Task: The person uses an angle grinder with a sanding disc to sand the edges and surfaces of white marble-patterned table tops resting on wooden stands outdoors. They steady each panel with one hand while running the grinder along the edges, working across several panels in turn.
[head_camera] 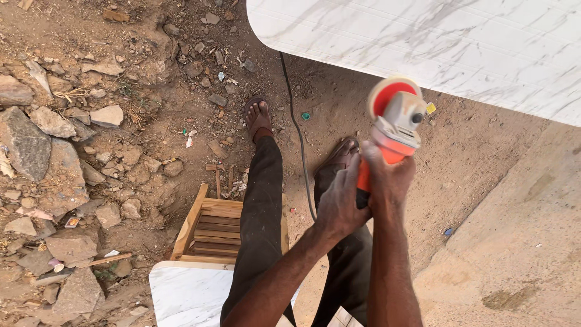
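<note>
Both hands wrap the orange-grey grinder (393, 130), held in the air just below the rounded edge of the white marble slab (436, 42). Right hand (387, 181) is closed round the body; left hand (339, 203) is clasped over it from the side, fingers curled. The grinder looks rigid, fairly heavy and hard-cased, best gripped at the body behind the disc. Its cord (299, 139) trails over the dirt ground (472, 157) between the sandalled feet.

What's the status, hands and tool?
Both hands on the grinder: left hand and right hand wrap its handle. Disc held above the ground, short of the marble slab. Cord trails by the feet.
</note>
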